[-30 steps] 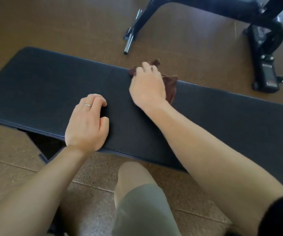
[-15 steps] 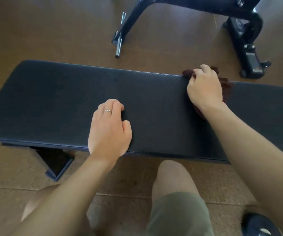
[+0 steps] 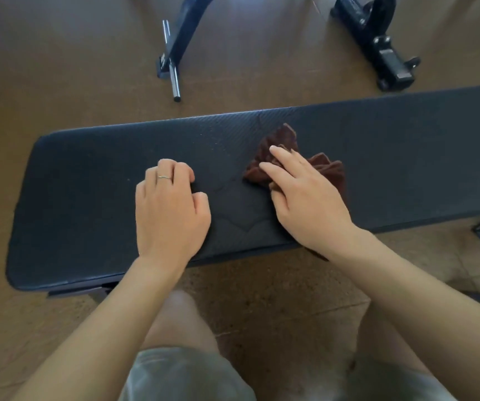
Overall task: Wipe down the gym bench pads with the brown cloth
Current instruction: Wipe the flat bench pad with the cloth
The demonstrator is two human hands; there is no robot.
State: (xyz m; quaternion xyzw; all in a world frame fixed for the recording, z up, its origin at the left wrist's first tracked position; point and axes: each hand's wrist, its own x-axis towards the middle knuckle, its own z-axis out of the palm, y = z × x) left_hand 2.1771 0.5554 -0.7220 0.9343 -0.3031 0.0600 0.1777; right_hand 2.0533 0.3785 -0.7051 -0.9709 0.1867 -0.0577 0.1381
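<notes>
A long black bench pad (image 3: 88, 192) runs across the view from left to right. On its middle lies the crumpled brown cloth (image 3: 283, 140). My right hand (image 3: 305, 195) presses down on the cloth, fingers spread over it and the thumb tucked under a fold. My left hand (image 3: 169, 209), with a ring on one finger, rests on the pad a little left of the cloth with its fingers curled under. Part of the cloth is hidden beneath my right hand.
Beyond the bench, black legs of a gym frame (image 3: 186, 33) with a chrome peg (image 3: 173, 79) stand on the brown floor. Another black foot (image 3: 389, 56) sits at the far right. My knees are under the pad's near edge.
My right hand slid the cloth right along the far edge, then back left and toward the middle of the pad. My left hand stayed on the pad. The camera view shifted.
</notes>
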